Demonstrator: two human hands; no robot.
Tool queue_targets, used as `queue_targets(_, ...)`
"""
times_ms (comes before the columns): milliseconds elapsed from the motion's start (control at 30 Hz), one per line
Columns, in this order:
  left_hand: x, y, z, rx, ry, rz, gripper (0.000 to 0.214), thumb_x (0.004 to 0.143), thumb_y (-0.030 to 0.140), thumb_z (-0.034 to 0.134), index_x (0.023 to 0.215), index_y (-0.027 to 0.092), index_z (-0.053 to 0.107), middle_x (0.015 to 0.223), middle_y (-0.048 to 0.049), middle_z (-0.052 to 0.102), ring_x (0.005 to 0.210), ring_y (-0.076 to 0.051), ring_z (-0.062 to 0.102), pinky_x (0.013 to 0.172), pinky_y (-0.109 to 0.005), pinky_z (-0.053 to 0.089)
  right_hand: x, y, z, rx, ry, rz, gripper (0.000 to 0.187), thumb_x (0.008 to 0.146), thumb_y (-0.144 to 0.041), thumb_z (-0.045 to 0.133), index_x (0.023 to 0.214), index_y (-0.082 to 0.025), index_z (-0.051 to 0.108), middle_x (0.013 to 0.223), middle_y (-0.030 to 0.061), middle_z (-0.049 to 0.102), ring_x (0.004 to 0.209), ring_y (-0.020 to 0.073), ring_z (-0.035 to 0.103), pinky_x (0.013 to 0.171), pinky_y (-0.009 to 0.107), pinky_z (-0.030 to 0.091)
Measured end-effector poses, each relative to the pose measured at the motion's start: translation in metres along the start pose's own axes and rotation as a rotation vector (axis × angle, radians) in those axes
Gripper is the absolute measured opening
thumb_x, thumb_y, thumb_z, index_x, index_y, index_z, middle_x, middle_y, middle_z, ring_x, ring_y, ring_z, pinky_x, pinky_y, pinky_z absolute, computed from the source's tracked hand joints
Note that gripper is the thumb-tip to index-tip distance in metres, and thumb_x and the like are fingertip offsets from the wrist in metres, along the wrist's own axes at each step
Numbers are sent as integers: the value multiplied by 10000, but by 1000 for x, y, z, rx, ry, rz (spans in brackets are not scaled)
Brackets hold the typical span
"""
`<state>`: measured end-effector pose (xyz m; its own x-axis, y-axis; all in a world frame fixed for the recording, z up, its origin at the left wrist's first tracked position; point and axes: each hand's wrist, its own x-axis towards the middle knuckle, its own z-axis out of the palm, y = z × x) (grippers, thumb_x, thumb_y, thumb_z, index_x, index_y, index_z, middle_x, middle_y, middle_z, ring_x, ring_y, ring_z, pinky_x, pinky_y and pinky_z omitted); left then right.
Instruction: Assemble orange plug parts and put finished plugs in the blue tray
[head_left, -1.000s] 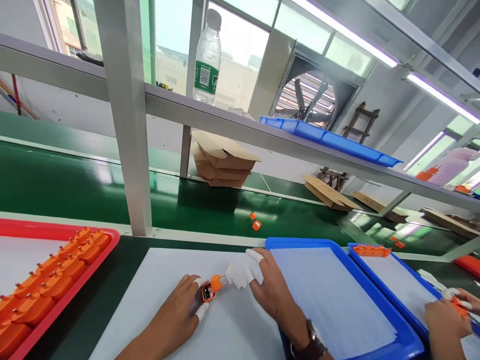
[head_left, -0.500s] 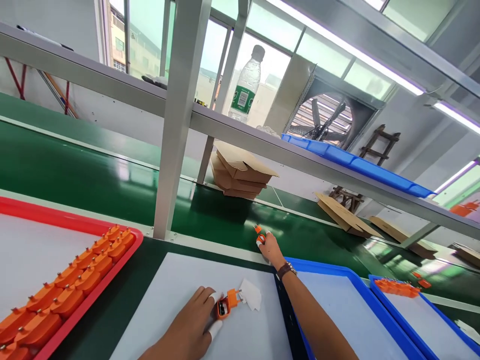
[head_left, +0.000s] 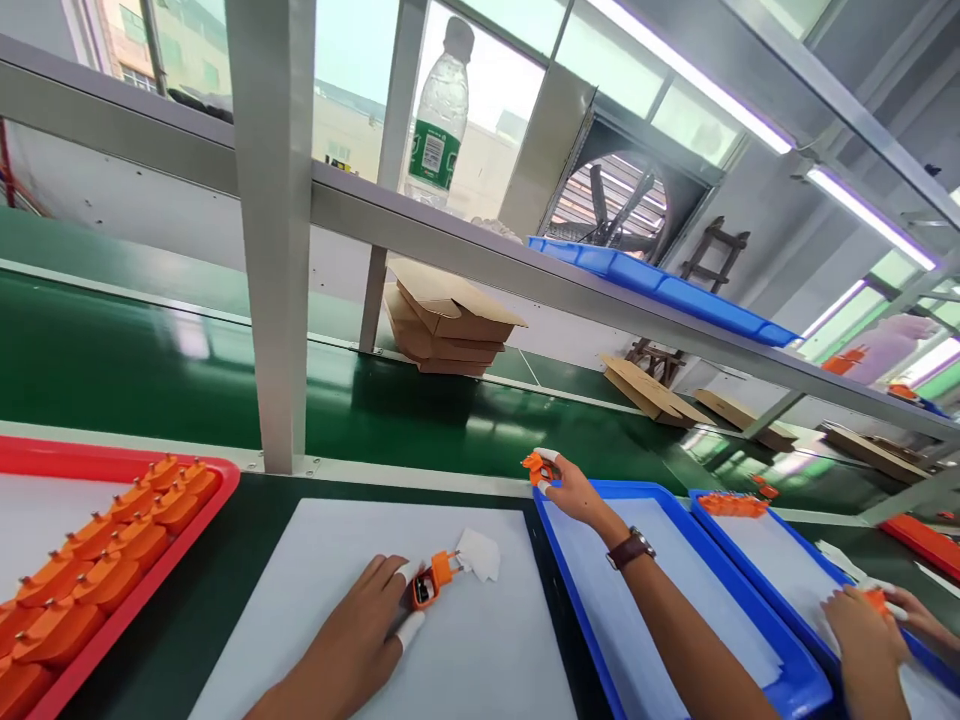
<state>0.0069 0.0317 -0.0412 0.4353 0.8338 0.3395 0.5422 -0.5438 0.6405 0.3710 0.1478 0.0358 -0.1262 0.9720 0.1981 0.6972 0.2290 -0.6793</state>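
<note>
My left hand [head_left: 352, 630], white covers on its fingertips, pinches an orange plug adapter [head_left: 426, 590] between thumb and index finger over a white sheet [head_left: 480, 660]. The adapter's metal pins point right, toward a small white piece of paper [head_left: 478, 555]. My right hand [head_left: 574, 490], with a watch on the wrist, grips a second orange plug adapter [head_left: 537, 468] above the far left corner of a blue tray [head_left: 675, 500]. Fingers partly hide this adapter.
To the left, a red tray [head_left: 225, 480] holds rows of orange adapters [head_left: 139, 540]. Another blue tray [head_left: 795, 545] and a co-worker's hands [head_left: 866, 625] are at right. Beyond lie a green belt [head_left: 420, 430], cardboard boxes [head_left: 457, 320], a metal post [head_left: 274, 250] and a shelf with a bottle [head_left: 439, 130].
My right hand has come back from over the green belt to the blue tray's corner with its adapter. My left hand keeps its adapter. The view has turned right, bringing a co-worker's hands into sight.
</note>
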Motion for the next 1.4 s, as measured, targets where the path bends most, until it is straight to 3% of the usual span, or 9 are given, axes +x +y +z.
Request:
queue_targets(233,3,1,-6,76,24,37,325,870,203,530,1186,252,586,1149,-72,632,1034,-257,612,870,-412,565,-52,6,-12,-78,8,58,560,654,-71,564,1202,-172,616,1037,92,715,932,253,686,896,452,547)
queue_targets(367,4,7,-12,88,17,52,283,887,247,543,1164,228,597,1132,-88,638,1001,-251,629,845,-390,576,-57,-10,-17,-127,41,32,562,647,-46,557,1191,-171,625,1126,111,677,1078,290,625,995,506,476)
queue_targets(500,5,17,-17,80,19,27,282,887,300,577,1154,215,604,1074,-87,653,925,-246,634,793,-385,578,-70,-51,-18,-139,83,-43,591,754,-73,514,1335,-184,515,1348,133,529,1275,290,475,1085,532,377)
queue_targets(667,6,25,-20,13,-5,66,353,930,294,547,1280,250,546,1117,-74,658,985,-243,606,819,-385,552,-98,-124,14,-92,-126,-290,526,869,-165,539,1378,-268,455,1360,85,519,1233,250,512,1012,431,462)
queue_targets(767,4,27,-22,-48,-35,61,372,947,296,527,1317,278,508,1196,-69,634,1027,-232,597,863,-387,533,-107,-143,48,-3,-310,-271,442,873,-214,573,1309,-253,514,1236,74,593,1078,237,600,912,381,513)
queue_targets(900,0,29,-24,-130,-38,-97,393,937,327,531,1325,271,495,1129,-65,655,821,-190,621,764,-360,546,-102,-137,89,169,-320,-95,296,829,-131,549,1105,-206,630,1007,60,664,929,228,639,831,374,530)
queue_targets(1000,2,31,-25,-280,-42,-234,393,893,343,591,1273,254,541,1055,-56,671,753,-178,625,740,-359,553,-99,-129,106,447,-336,-56,322,836,-123,542,1122,-235,638,1011,30,678,907,196,649,828,347,536)
queue_targets(1200,13,43,-33,-799,-114,-398,393,850,381,657,1201,220,583,1172,-91,626,1001,-227,656,860,-373,561,-106,-120,118,660,-252,-40,322,828,-122,562,1124,-222,642,1010,41,667,901,178,646,853,348,531)
queue_targets(1400,15,44,-31,-795,-57,-396,265,905,402,567,1051,197,649,1106,-80,622,895,-201,677,773,-357,589,-112,-120,120,567,-197,-179,395,840,-61,518,1165,-264,614,1051,39,636,949,174,619,865,352,519)
